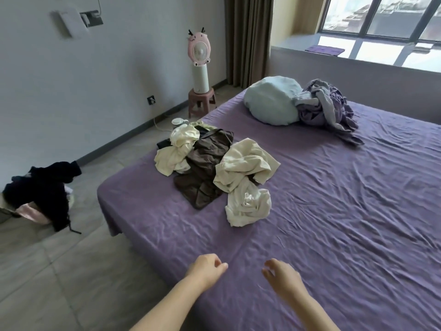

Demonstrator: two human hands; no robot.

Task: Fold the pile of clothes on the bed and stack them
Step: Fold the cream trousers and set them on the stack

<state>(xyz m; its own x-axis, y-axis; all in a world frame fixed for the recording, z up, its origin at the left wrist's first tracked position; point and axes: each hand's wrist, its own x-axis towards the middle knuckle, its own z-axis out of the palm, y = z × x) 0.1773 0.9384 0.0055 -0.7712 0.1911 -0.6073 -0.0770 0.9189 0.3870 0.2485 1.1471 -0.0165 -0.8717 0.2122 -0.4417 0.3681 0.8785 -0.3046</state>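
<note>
A pink animal-faced fan on a white cylindrical base (200, 60) stood on a small pink plastic stool (202, 101) against the grey wall. A round white dish (177, 121) lay on the tiled floor near the stool. A heap of black and pink clothing (40, 192) sat on the floor at the left. A pale blue pillow (272, 101) touched a crumpled lilac blanket (327, 108). Brown curtains (248, 39) hung beside the window (381, 15).

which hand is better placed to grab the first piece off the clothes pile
Left, slightly. The pile lies ahead and to the left on the bed, more in line with the left hand than the right hand. Both hands are empty.
</note>
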